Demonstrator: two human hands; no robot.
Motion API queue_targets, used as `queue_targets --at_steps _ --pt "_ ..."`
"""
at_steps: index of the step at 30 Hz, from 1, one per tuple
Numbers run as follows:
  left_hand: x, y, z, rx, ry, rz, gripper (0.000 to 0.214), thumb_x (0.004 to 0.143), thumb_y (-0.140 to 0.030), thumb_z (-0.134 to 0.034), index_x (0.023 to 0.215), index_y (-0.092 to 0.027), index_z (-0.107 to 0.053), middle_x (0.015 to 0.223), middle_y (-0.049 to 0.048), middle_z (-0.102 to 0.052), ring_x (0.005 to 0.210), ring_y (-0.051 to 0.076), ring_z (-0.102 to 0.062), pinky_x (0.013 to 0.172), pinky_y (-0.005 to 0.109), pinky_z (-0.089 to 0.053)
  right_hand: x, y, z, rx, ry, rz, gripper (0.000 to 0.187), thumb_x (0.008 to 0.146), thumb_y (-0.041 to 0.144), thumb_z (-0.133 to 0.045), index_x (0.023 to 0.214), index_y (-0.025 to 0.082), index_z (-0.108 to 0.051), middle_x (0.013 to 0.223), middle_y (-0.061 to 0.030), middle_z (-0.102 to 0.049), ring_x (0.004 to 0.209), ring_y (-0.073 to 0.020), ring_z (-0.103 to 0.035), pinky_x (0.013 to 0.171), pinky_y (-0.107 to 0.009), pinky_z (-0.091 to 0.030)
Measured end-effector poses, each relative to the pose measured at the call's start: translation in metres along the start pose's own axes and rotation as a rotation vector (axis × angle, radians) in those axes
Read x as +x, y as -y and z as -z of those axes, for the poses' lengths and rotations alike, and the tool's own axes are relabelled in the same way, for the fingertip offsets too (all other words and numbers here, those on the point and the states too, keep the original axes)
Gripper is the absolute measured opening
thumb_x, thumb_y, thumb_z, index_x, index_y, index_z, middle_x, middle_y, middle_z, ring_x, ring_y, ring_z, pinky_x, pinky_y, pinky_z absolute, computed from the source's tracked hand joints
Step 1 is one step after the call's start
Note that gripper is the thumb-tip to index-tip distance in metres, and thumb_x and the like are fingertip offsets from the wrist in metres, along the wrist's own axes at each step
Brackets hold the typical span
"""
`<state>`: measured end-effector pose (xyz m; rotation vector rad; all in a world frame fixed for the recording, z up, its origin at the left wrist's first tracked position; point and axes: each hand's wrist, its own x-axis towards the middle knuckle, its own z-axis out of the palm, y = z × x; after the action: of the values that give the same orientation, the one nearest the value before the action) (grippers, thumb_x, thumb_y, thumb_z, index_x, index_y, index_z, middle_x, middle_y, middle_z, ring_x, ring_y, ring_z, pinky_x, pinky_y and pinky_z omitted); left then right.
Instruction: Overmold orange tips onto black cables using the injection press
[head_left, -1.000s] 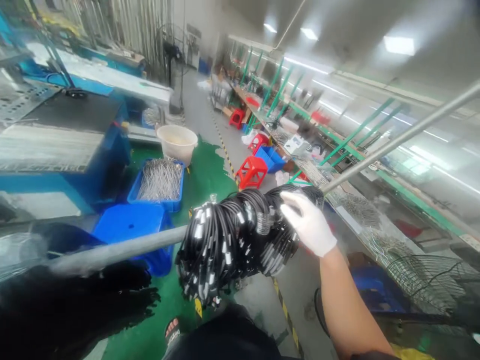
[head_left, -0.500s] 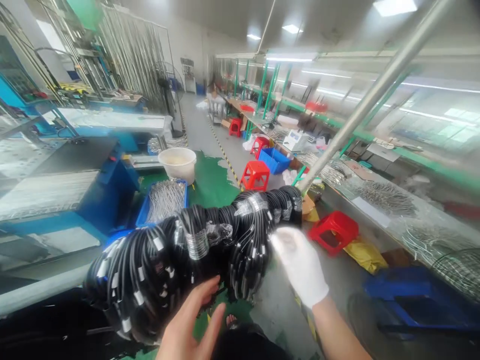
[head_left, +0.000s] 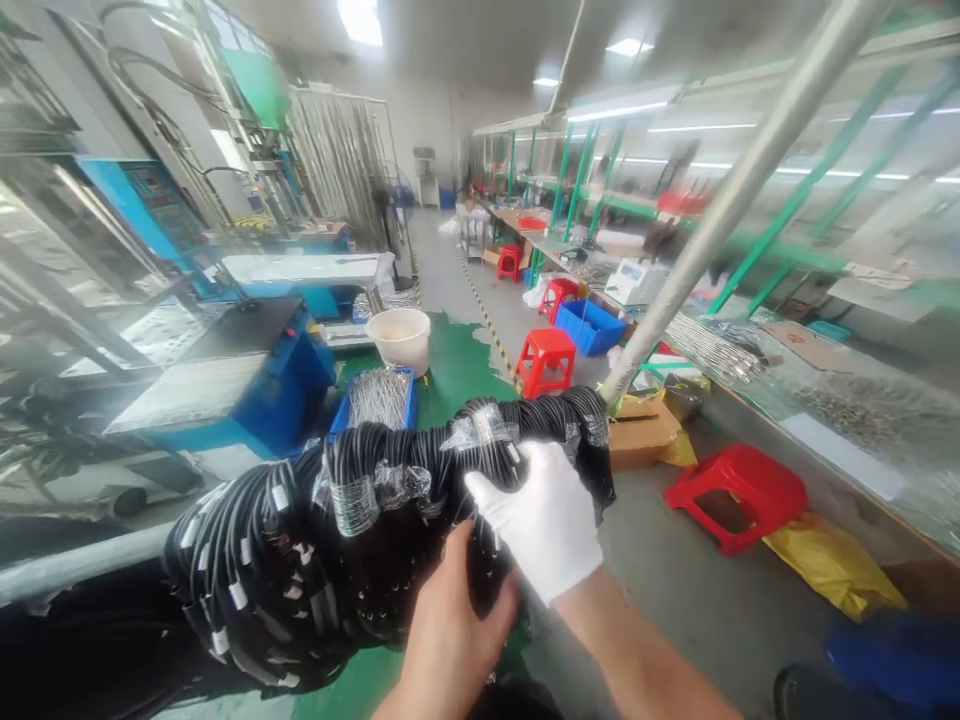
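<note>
A thick bundle of black cable coils [head_left: 352, 530], wrapped in places with clear tape and dotted with white labels, hangs threaded on a long grey metal pole [head_left: 720, 210] that slants up to the right. My right hand [head_left: 544, 520], in a white glove, grips the right part of the bundle from above. My bare left hand [head_left: 450, 630] presses up against the bundle's underside, fingers curled onto the cables. The pole's lower left stretch [head_left: 75, 560] shows beside the bundle.
A red stool [head_left: 739, 495] and yellow bag [head_left: 832, 565] stand on the floor to the right, with a cardboard box [head_left: 637, 430] behind. Further red stools, a blue crate of wires [head_left: 375, 400], a white bucket [head_left: 401, 340], blue machines at left and green-framed workbenches at right line the aisle.
My view has swung up and right. My left hand came up from below and now holds the bundle's underside. My gloved right hand moved from beside the coils onto them.
</note>
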<state>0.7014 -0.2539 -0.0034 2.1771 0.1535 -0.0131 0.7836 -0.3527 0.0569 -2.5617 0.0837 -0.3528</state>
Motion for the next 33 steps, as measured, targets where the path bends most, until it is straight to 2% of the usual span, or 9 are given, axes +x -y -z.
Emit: queue_targets --at_steps 2,5,9,14,18,20,23,29,33 --pt "0.001 -0.005 -0.003 0.008 0.038 -0.042 0.046 0.084 -0.032 -0.051 0.125 -0.019 -0.036 0.094 0.0076 -0.066 0.086 0.025 -0.065 0.073 0.034 -0.049 0.009 -0.001 0.007 -0.137 0.04 0.079 0.053 0.066 0.065 -0.061 0.083 0.016 -0.063 0.082 -0.0131 -0.061 0.079 -0.0312 -0.061 0.068 -0.041 -0.047" --pt "0.005 -0.012 -0.007 -0.026 0.038 -0.065 0.039 0.081 -0.023 -0.049 0.118 -0.018 -0.039 0.078 0.0033 -0.064 0.068 0.021 -0.062 0.062 0.03 -0.044 0.021 -0.002 0.011 -0.265 0.055 0.17 0.044 0.068 0.06 -0.059 0.072 0.017 -0.061 0.073 -0.0125 -0.061 0.073 -0.0297 -0.061 0.063 -0.038 -0.044" --pt "0.014 -0.032 0.002 -0.182 0.053 -0.167 0.029 0.072 -0.015 -0.052 0.1 -0.018 -0.048 0.07 0.0015 -0.059 0.06 0.016 -0.054 0.057 0.025 -0.04 0.038 0.001 0.019 -0.123 0.16 0.253 0.03 0.074 0.046 -0.057 0.062 0.019 -0.055 0.062 -0.0053 -0.058 0.061 -0.0207 -0.057 0.057 -0.031 -0.041" --pt "0.016 -0.073 0.052 -0.357 0.036 -0.318 0.025 0.068 -0.016 -0.057 0.092 -0.016 -0.051 0.072 0.0013 -0.059 0.059 0.012 -0.05 0.052 0.022 -0.038 0.062 0.035 0.06 0.15 0.271 0.389 0.035 0.074 0.046 -0.062 0.055 0.02 -0.048 0.053 0.002 -0.045 0.05 -0.0121 -0.045 0.046 -0.024 -0.037" --pt "-0.001 -0.083 0.104 -0.505 -0.048 -0.359 0.028 0.068 -0.013 -0.057 0.095 -0.016 -0.052 0.08 0.0013 -0.062 0.065 0.012 -0.054 0.055 0.02 -0.041 0.06 0.092 0.079 0.267 0.273 0.466 0.032 0.071 0.048 -0.065 0.064 0.018 -0.057 0.06 0.0004 -0.053 0.055 -0.013 -0.049 0.047 -0.024 -0.04" --pt "-0.013 -0.074 0.126 -0.576 -0.098 -0.329 0.029 0.068 -0.01 -0.055 0.096 -0.015 -0.053 0.081 0.0006 -0.061 0.068 0.012 -0.054 0.057 0.02 -0.042 0.049 0.123 0.075 0.322 0.311 0.475 0.031 0.069 0.047 -0.066 0.065 0.017 -0.06 0.062 -0.0013 -0.057 0.055 -0.0138 -0.049 0.046 -0.024 -0.039" --pt "-0.029 -0.048 0.154 -0.629 -0.171 -0.238 0.029 0.067 -0.007 -0.05 0.095 -0.016 -0.052 0.081 -0.0009 -0.06 0.07 0.012 -0.053 0.06 0.019 -0.043 0.029 0.165 0.051 0.357 0.405 0.49 0.033 0.066 0.047 -0.068 0.058 0.017 -0.054 0.056 0.0002 -0.052 0.051 -0.0113 -0.043 0.041 -0.022 -0.034" --pt "-0.046 0.02 0.214 -0.534 -0.393 -0.095 0.028 0.069 -0.009 -0.049 0.095 -0.016 -0.054 0.08 -0.002 -0.058 0.076 0.014 -0.055 0.066 0.021 -0.046 -0.004 0.241 -0.023 0.402 0.581 0.547 0.033 0.066 0.047 -0.067 0.057 0.018 -0.054 0.054 0.0023 -0.05 0.049 -0.01 -0.043 0.042 -0.022 -0.03" --pt "-0.071 0.078 0.251 -0.445 -0.461 0.06 0.031 0.07 -0.018 -0.052 0.1 -0.017 -0.058 0.076 -0.0015 -0.061 0.069 0.015 -0.057 0.061 0.022 -0.046 -0.037 0.268 -0.053 0.323 0.652 0.646 0.044 0.074 0.06 -0.056 0.056 0.019 -0.057 0.053 0.0009 -0.053 0.052 -0.0123 -0.047 0.048 -0.024 -0.033"
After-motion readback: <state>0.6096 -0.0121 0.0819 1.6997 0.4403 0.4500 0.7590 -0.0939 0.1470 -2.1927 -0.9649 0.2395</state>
